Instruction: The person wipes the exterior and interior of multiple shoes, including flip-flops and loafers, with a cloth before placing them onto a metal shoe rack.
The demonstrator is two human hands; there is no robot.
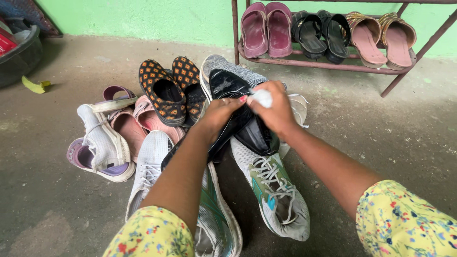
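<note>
**Wiping a black shoe over the heap**

Going left to right: the left hand is gripping a glossy black pointed shoe, holding it above the shoe pile on the concrete floor. The right hand is pinching a small white cloth against the shoe's upper. This looks like the cleaning step; the next stroke calls for a steady hold. Sneakers are crowding underneath, and a shoe rack is standing beyond.
</note>
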